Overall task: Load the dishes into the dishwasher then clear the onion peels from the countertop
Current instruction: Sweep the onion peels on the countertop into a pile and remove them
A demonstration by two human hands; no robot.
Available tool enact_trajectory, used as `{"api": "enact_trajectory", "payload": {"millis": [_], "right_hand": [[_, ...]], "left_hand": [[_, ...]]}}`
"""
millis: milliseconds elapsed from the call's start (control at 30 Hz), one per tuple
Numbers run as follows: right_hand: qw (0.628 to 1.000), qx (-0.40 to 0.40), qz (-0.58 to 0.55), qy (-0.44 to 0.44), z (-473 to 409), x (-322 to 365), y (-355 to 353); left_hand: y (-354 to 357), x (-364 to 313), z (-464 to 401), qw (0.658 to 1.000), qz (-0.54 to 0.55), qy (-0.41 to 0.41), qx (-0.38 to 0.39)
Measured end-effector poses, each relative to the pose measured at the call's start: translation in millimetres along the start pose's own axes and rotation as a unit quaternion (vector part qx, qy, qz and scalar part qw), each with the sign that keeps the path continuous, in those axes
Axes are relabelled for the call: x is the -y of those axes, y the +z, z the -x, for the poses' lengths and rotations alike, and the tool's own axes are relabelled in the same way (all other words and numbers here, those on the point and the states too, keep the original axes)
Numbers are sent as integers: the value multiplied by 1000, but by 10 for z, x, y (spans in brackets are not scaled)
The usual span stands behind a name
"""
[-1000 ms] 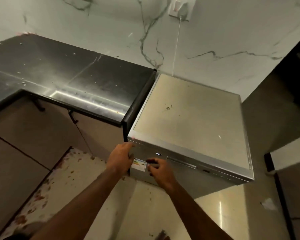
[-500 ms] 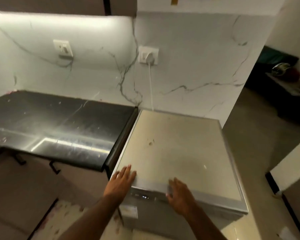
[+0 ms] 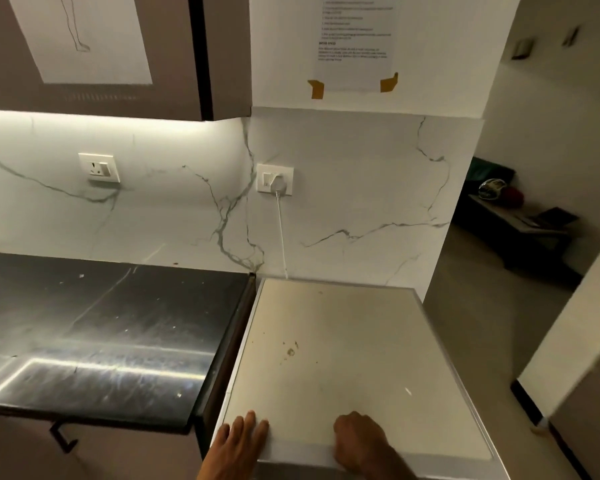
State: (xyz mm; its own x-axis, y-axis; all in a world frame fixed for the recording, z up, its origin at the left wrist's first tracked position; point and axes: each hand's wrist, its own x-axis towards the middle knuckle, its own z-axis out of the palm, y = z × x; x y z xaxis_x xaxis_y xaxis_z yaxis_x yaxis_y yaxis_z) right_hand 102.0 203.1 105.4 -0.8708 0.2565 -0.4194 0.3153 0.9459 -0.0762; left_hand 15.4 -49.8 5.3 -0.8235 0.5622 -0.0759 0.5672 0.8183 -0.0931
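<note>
The dishwasher is a silver freestanding unit with a flat beige top, standing right of the black countertop. Only its top and front edge show; the door is out of sight below the frame. My left hand rests flat with straight fingers on the front left corner of the top. My right hand lies on the front edge, its fingers bent over the rim. No dishes or onion peels are in view; small pale specks dot the countertop.
A white cable runs from a wall socket down behind the dishwasher. A second socket sits on the marble wall at left. Upper cabinets hang over the counter. A doorway at right leads to a dim room with a low bench.
Both hands rose from the dishwasher's front panel to the front edge of its top. The view tilted upward, bringing the cabinets and taped paper into sight.
</note>
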Motion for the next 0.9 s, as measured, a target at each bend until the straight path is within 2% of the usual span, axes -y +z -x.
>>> {"api": "enact_trajectory", "payload": {"millis": [333, 533, 900], "right_hand": [[1000, -14, 4, 4, 133, 47, 134], [1000, -4, 4, 13, 142, 22, 171], [1000, -4, 8, 11, 157, 5, 189]], "left_hand": [[-23, -7, 137, 999, -35, 32, 27], [-78, -12, 181, 994, -14, 56, 94], [-29, -2, 209, 991, -76, 99, 55]]}}
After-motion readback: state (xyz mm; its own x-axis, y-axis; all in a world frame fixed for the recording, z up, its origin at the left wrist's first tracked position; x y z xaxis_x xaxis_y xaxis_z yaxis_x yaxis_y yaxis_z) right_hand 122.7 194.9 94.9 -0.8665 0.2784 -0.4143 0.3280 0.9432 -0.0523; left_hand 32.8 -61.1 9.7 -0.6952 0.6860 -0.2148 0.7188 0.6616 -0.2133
